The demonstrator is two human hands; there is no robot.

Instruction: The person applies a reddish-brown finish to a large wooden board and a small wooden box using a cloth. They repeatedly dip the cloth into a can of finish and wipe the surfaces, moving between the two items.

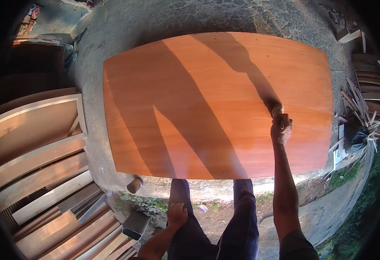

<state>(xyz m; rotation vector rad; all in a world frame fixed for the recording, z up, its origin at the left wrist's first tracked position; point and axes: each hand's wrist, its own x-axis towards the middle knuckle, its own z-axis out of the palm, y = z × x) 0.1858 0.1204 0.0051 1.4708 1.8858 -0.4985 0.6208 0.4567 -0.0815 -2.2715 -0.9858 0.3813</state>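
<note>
A large reddish-orange wooden panel [224, 99] with bowed-looking edges lies flat before me, with a smooth, slightly shiny face. Over its right part, my right hand [281, 129] is closed round a small, pale, crumpled wad that looks like a rag [277, 109]. The wad presses on or sits just above the panel; shadow hides the contact. My left hand [177, 215] rests on my left thigh near the knee, holding nothing, its fingers bent loosely over the trouser leg. Shadows of my legs and right arm stretch across the panel.
Beyond the panel's near left corner stands a brown can-like container [134, 185]. A dark box-shaped object [135, 225] is by my left leg. Wooden boards [55, 195] and a framed panel [36, 130] are stacked at left. Scrap wood strips [361, 102] lie at right.
</note>
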